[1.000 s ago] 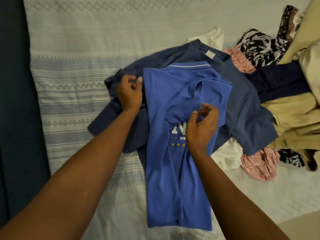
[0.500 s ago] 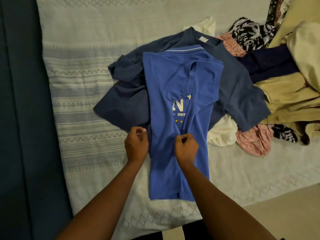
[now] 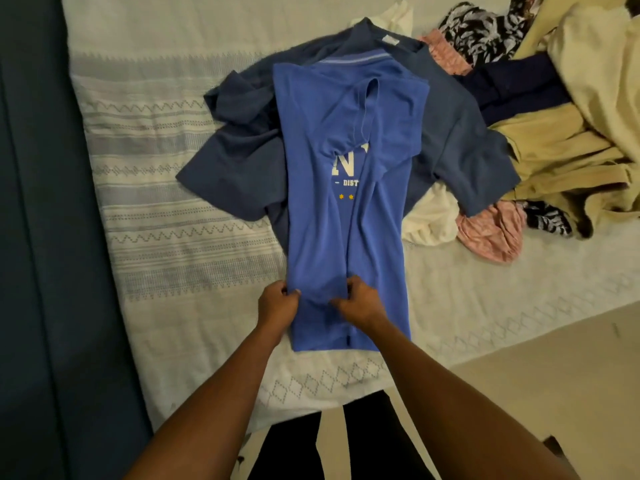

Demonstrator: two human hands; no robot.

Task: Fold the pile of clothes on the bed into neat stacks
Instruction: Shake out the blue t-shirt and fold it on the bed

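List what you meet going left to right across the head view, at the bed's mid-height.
Dark blue panel → white woven patterned bedspread → bright blue printed T-shirt → cream crumpled cloth → pink crumpled garment → tan fabric heap.

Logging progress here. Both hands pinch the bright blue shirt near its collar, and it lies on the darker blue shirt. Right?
No: the head view shows left hand and right hand pinching the bright blue shirt near its hem, not its collar. The rest holds.

Left hand [image 3: 278, 304] and right hand [image 3: 360, 299] pinch the blue shirt [image 3: 322, 237] (sides folded in) — on the bed [image 3: 173, 237].
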